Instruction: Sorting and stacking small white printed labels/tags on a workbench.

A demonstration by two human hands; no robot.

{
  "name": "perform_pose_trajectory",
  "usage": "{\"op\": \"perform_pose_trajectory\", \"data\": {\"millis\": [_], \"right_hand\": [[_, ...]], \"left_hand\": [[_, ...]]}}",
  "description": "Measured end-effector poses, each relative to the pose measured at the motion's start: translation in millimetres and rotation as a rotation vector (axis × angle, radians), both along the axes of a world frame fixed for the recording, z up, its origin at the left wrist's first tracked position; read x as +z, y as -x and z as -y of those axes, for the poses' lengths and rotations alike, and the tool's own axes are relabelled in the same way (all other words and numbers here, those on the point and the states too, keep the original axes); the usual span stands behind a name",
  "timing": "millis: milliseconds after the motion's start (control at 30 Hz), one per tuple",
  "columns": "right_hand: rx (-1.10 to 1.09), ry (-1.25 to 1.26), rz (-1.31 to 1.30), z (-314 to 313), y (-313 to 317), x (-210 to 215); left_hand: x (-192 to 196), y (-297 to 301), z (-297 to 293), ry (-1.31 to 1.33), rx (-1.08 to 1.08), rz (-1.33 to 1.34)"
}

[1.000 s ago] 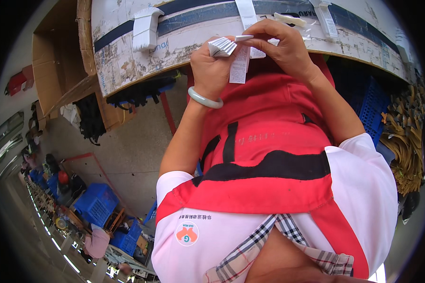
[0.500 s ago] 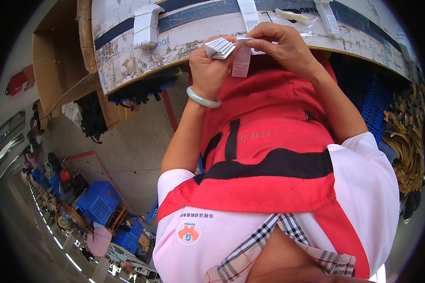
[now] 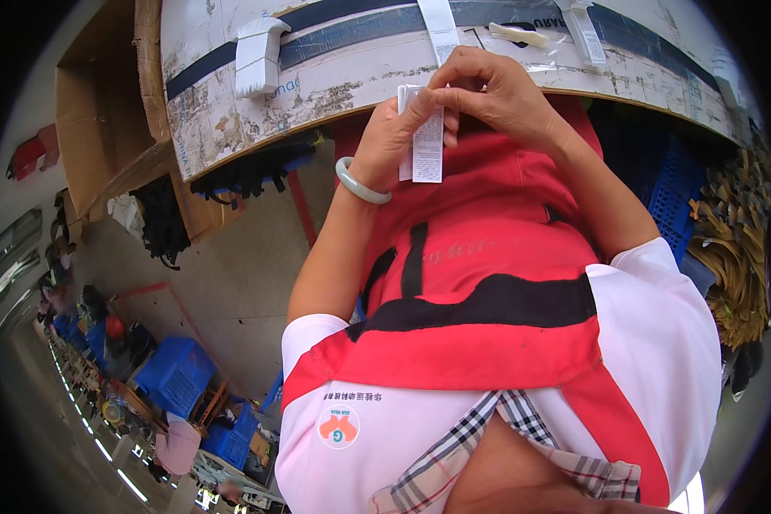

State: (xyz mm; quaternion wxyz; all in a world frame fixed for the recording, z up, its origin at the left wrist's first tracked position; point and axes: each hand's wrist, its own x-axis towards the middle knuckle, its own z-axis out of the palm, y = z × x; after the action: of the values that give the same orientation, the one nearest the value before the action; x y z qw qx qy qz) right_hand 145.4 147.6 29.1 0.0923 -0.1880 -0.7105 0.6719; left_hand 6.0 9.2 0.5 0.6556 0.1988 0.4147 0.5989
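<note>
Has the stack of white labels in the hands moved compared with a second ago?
Yes. The white labels, pinched by the left hand and right hand, have swung from fanned out sideways to hanging downward below the worn table edge.

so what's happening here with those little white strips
A person in a red apron holds a small stack of white paper tags between both hands at the edge of a worn white worktable. The left hand, with a pale green bangle on its wrist, grips the stack, while the right hand pinches its top. More white tags lie on the table.
</note>
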Motion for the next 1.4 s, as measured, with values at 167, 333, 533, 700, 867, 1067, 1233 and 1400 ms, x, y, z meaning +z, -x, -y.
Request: {"op": "perform_pose_trajectory", "data": {"millis": [167, 333, 533, 700, 867, 1067, 1233, 1400], "right_hand": [[-0.309, -0.771, 0.004, -42.2, -13.6, -14.8], [-0.498, -1.102, 0.021, -73.0, -23.7, -33.3], [-0.517, -0.907, -0.028, -66.2, -16.8, -23.4], [-0.352, -0.818, -0.616, -58.3, 24.5, -33.9], [-0.346, -1.084, -0.318, -65.0, 30.7, -54.2], [-0.155, -0.664, -0.146, -29.6, 12.7, -15.6], [-0.099, -0.454, -0.116, -15.6, 7.7, 10.0], [-0.059, -0.409, -0.094, -16.7, -2.0, -0.6]], "left_hand": [[-9.6, -0.1, 6.5, -0.025, 0.018, 0.155], [-14.5, -4.3, 4.6, 0.027, 0.053, 0.144], [-11.2, -6.2, 4.2, 0.017, 0.097, 0.181], [-5.8, -1.6, 0.6, 0.050, 0.107, 0.136], [1.7, -5.4, -2.9, 0.081, 0.170, -0.088], [-6.5, 8.1, -13.1, -0.256, 0.511, -0.942], [-1.0, 6.6, -6.3, -0.239, 0.479, -0.817], [1.7, -0.9, -3.5, -0.170, 0.457, -0.687]]}}
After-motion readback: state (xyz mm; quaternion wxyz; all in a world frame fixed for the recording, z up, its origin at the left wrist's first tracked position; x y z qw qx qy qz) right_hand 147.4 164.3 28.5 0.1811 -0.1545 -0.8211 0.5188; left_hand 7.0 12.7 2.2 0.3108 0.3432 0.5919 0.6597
